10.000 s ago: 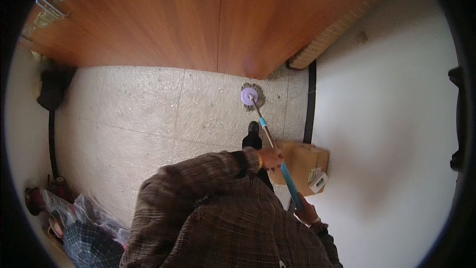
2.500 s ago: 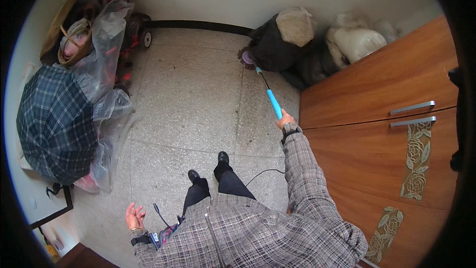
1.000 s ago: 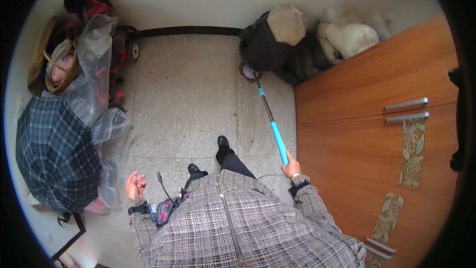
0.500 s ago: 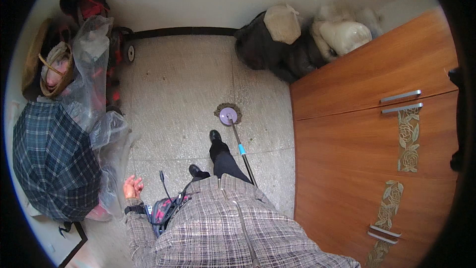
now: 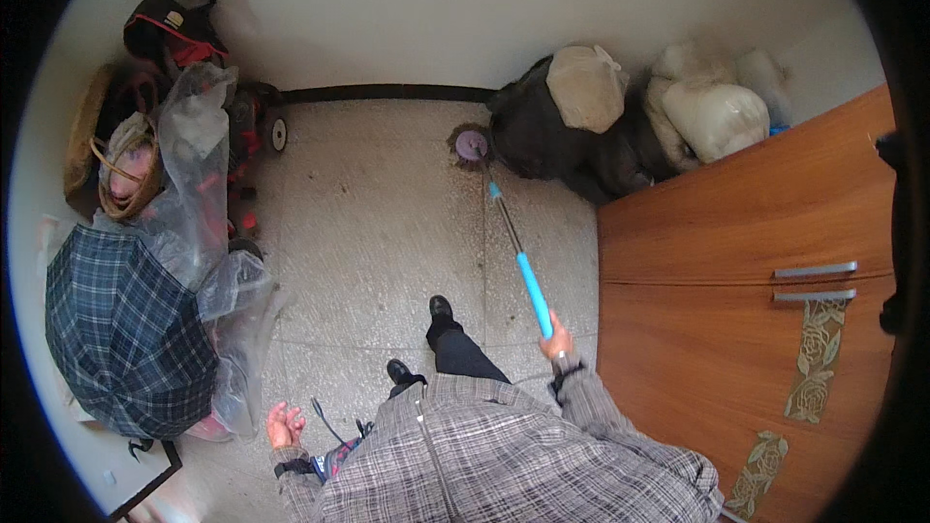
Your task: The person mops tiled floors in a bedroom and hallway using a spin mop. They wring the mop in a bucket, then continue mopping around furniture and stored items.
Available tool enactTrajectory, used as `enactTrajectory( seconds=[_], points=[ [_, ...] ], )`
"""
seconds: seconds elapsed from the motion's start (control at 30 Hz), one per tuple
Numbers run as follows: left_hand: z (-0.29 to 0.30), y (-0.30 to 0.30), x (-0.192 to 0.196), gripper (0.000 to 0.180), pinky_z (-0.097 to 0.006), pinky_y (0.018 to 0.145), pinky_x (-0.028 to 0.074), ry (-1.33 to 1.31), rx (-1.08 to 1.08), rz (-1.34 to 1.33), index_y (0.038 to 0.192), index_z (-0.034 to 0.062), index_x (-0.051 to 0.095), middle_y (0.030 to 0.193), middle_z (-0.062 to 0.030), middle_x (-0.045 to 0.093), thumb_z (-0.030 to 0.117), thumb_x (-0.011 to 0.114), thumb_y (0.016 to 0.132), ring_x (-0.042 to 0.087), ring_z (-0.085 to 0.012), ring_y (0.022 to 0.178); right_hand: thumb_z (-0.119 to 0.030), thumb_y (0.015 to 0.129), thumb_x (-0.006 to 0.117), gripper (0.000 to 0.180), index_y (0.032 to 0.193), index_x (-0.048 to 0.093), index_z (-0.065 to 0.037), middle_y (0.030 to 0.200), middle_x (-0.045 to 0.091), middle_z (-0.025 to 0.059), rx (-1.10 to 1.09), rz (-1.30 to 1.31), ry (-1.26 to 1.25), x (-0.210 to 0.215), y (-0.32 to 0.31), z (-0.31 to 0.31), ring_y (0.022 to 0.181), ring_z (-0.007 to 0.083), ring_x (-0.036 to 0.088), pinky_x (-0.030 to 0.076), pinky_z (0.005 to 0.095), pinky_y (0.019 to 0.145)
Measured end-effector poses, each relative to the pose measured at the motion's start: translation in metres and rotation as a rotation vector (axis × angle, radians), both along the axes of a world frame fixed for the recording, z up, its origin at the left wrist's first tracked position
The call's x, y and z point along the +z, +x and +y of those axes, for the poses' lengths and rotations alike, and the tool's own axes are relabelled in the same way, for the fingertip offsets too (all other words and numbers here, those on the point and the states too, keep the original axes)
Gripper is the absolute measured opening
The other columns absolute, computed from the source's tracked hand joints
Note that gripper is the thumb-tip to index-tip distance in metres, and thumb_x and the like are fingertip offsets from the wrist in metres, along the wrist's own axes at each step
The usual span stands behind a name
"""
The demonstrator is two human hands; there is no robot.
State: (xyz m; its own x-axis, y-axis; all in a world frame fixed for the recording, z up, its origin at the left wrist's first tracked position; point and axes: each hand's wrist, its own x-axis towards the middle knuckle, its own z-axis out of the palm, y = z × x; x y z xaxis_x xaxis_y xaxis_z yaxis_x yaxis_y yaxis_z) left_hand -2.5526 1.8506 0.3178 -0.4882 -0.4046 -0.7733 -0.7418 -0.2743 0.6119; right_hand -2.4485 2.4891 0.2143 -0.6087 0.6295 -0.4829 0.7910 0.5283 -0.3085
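From the head camera I look straight down; my right hand (image 5: 558, 343) is closed around the end of the blue handle of the mop (image 5: 513, 242); the stick runs away from me over the grey floor (image 5: 378, 223); its round purple head (image 5: 472, 144) sits on the floor, right beside the black bag (image 5: 542, 136) and close to the white wall (image 5: 465, 19). My left hand (image 5: 284, 423) hangs out at my side, far from the mop; its fingers are loosely open and curled up, and it holds nothing; a thin black cord (image 5: 325, 416) dangles just beside it. My two black shoes (image 5: 441, 308) stand between the hands, nearer to me than the mop head. On the right side of the mop is a brown wooden cupboard (image 5: 736, 261) with silver handles (image 5: 814, 281); pale stuffed sacks (image 5: 712, 111) are piled behind the black bag, by the cupboard's far corner. Well to the left of the mop lie a dark checked umbrella (image 5: 121, 329), clear plastic wrap (image 5: 199, 184) and a basket (image 5: 121, 160).
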Motion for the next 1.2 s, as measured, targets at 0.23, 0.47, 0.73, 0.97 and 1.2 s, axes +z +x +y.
enactTrajectory(
  seconds=[0.23,0.47,0.73,0.97,1.2],
  points=[
    [0.002,0.02,0.022,0.027,-0.032,0.051,0.053,-0.081,0.1,0.017,0.117,0.0095,0.049,0.087,-0.0178,0.063,0.018,0.046,0.092,0.054,-0.0171,0.049,-0.011,0.071,0.065,0.072,0.138,0.041,-0.023,0.106,0.064,0.018,-0.038,-0.178,0.054,-0.01,-0.159,0.068,0.098,0.0353,0.062,0.05,0.0452,0.084],
    [-0.032,0.013,0.0,0.028,-0.034,0.055,0.054,0.02,-0.002,0.025,0.117,0.0089,0.05,0.088,-0.0156,0.064,0.022,0.047,0.093,0.054,-0.0163,0.051,-0.009,0.07,0.064,0.077,0.14,0.037,-0.024,0.101,0.064,0.0225,0.049,-0.098,0.028,0.02,-0.082,0.001,0.094,0.0386,0.062,0.049,0.0459,0.084],
    [-0.085,0.011,-0.015,0.027,-0.036,0.053,0.054,0.005,0.034,-0.064,0.116,0.007,0.049,0.088,-0.0179,0.064,0.014,0.039,0.093,0.052,-0.0163,0.047,-0.012,0.07,0.067,0.082,0.143,0.03,-0.026,0.101,0.062,0.0248,-0.037,-0.241,-0.03,0.083,0.173,-0.147,0.085,0.042,0.062,0.05,0.0495,0.075],
    [-0.101,0.003,-0.031,0.026,-0.036,0.052,0.054,0.005,-0.001,-0.107,0.118,0.01,0.047,0.09,-0.0185,0.063,0.017,0.039,0.093,0.056,-0.0204,0.052,-0.015,0.068,0.069,0.084,0.142,0.032,-0.026,0.096,0.064,0.0239,-0.167,-0.192,-0.175,0.09,0.218,-0.185,0.084,0.0413,0.063,0.05,0.0493,0.073],
    [-0.062,-0.006,-0.02,0.028,-0.034,0.05,0.052,-0.017,-0.061,-0.018,0.12,0.0091,0.045,0.087,-0.0176,0.064,0.02,0.04,0.095,0.058,-0.0207,0.053,-0.018,0.066,0.071,0.085,0.141,0.033,-0.025,0.09,0.065,0.0231,-0.123,-0.064,-0.143,0.035,0.12,-0.111,0.083,0.0406,0.063,0.05,0.0491,0.071]
  ],
)
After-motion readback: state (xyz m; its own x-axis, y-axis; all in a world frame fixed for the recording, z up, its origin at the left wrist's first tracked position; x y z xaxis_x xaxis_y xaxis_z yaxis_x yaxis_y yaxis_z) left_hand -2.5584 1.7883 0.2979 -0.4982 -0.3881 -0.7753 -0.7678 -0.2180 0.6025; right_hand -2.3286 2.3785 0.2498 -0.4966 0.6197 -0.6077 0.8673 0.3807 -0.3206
